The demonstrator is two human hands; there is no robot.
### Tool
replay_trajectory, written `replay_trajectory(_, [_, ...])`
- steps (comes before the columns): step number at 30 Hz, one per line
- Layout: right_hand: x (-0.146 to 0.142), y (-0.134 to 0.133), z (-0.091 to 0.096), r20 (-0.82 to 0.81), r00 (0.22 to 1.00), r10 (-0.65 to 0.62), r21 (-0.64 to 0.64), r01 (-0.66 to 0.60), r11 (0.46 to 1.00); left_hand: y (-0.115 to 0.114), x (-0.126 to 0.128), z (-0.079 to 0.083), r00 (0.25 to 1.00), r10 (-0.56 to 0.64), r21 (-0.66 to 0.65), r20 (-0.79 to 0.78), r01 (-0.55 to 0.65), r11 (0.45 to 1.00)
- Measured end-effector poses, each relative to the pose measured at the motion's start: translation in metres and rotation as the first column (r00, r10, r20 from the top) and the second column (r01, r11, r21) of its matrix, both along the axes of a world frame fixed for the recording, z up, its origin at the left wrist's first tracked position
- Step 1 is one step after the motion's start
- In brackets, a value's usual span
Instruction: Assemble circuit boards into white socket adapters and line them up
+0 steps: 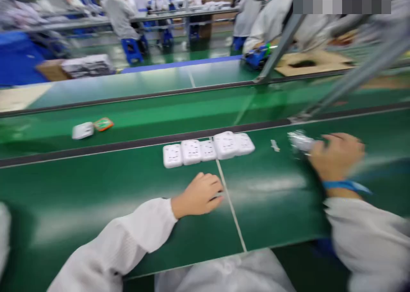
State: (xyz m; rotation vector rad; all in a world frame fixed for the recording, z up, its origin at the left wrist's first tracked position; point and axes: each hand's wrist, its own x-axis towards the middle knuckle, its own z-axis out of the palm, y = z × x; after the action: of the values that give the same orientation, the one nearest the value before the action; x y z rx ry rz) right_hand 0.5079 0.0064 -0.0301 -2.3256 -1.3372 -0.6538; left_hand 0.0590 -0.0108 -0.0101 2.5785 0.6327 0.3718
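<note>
Near the middle of the green work surface [134, 236] rests my left hand [200, 194], its fingers curled in and nothing visible in them. Just beyond it stands a row of several white square plastic pieces [192, 151] with small dark slots, like socket covers. My right hand [338, 155], a blue band at its wrist, is at the right side, with thumb and fingertips closed on a shiny, crinkled clear plastic bag [300, 141]. Blur hides what the bag contains. Between the bag and the row lies a small white piece [274, 145].
A green conveyor belt [160, 112] runs behind a dark rail, carrying a white piece [83, 130] and an orange-edged green piece [103, 124]. Slanting metal posts [278, 48] stand at the right. Across the belt, a co-worker's sleeve [269, 20] shows near a blue tool.
</note>
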Motion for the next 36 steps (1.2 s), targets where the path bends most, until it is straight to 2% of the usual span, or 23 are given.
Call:
replay_trajectory(1, [0.001, -0.004, 0.003, -0.026, 0.999, 0.028, -0.038, -0.029, 0.999, 0.001, -0.001, 0.0, 1.0, 0.011, -0.011, 0.008, -0.01, 1.0])
replay_trajectory(2, [0.002, -0.005, 0.003, -0.061, 0.992, 0.107, -0.154, -0.116, 0.981, 0.003, -0.001, 0.0, 1.0, 0.012, -0.022, 0.013, -0.012, 1.0])
replay_trajectory(5, [0.007, 0.001, -0.006, -0.148, 0.974, 0.174, -0.368, -0.217, 0.904, 0.008, -0.001, 0.0, 1.0, -0.003, -0.052, 0.008, 0.004, 0.999])
replay_trajectory(8, [0.012, 0.004, -0.018, -0.232, 0.961, 0.149, -0.428, -0.239, 0.872, 0.007, -0.001, 0.003, 1.0, -0.012, -0.053, -0.004, 0.012, 0.999])
replay_trajectory(11, [0.014, 0.001, -0.022, -0.249, 0.954, 0.166, -0.341, -0.247, 0.907, 0.005, -0.001, 0.004, 1.0, -0.001, -0.047, -0.01, 0.001, 0.999])
replay_trajectory(15, [0.014, -0.005, -0.019, -0.188, 0.958, 0.216, -0.149, -0.245, 0.958, 0.006, -0.001, 0.0, 1.0, -0.001, -0.046, -0.007, 0.0, 0.999])
replay_trajectory(20, [0.015, -0.007, -0.016, -0.216, 0.934, 0.283, 0.076, -0.273, 0.959, 0.008, -0.002, -0.003, 1.0, -0.007, -0.05, 0.0, 0.007, 0.999])
replay_trajectory(22, [0.016, -0.01, -0.016, -0.274, 0.923, 0.269, 0.193, -0.222, 0.956, 0.008, -0.002, -0.003, 1.0, -0.007, -0.052, -0.001, 0.007, 0.999])
replay_trajectory(25, [0.017, -0.014, -0.014, -0.377, 0.901, 0.213, 0.294, -0.102, 0.95, 0.008, -0.002, -0.003, 1.0, -0.003, -0.055, -0.002, 0.003, 0.998])
replay_trajectory(28, [0.016, -0.016, -0.01, -0.324, 0.933, 0.155, 0.34, -0.038, 0.94, 0.009, -0.002, -0.003, 1.0, -0.004, -0.047, -0.004, 0.003, 0.999])
replay_trajectory(30, [0.014, -0.015, -0.009, -0.238, 0.961, 0.139, 0.254, -0.077, 0.964, 0.009, -0.002, -0.003, 1.0, -0.003, -0.042, -0.004, 0.003, 0.999])
replay_trajectory(32, [0.011, -0.012, -0.01, -0.211, 0.966, 0.149, 0.017, -0.148, 0.989, 0.009, -0.002, -0.003, 1.0, -0.004, -0.044, -0.004, 0.004, 0.999])
replay_trajectory(34, [0.008, -0.009, -0.013, -0.239, 0.959, 0.149, -0.231, -0.206, 0.951, 0.009, -0.002, -0.003, 1.0, -0.004, -0.045, -0.005, 0.004, 0.999])
replay_trajectory(36, [0.005, -0.007, -0.016, -0.257, 0.956, 0.141, -0.355, -0.229, 0.906, 0.009, -0.002, -0.002, 1.0, -0.005, -0.045, -0.008, 0.004, 0.999])
